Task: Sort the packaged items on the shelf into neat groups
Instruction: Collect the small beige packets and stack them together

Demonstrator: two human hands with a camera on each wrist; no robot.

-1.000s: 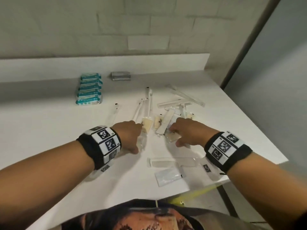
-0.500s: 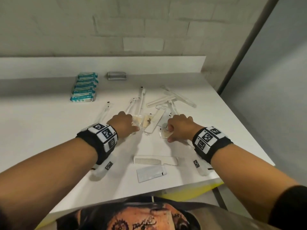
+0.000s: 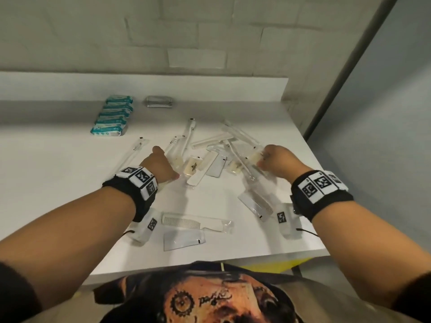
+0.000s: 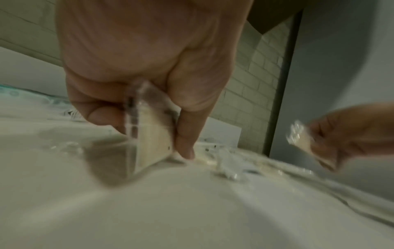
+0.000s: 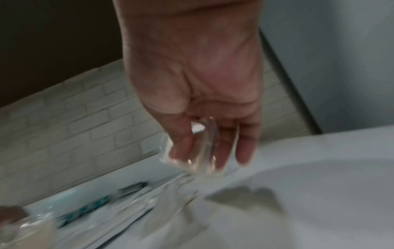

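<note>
Head view: shirt script, unreadable

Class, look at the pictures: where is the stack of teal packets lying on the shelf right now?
In the head view the stack of teal packets lies at the back left of the shelf, near the rear ledge, just left of the grey packet.

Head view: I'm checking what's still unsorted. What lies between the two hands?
In the head view, a loose pile lies between the left hand and the right hand: a cream packet, a white sachet and wrapped toothbrushes.
</note>
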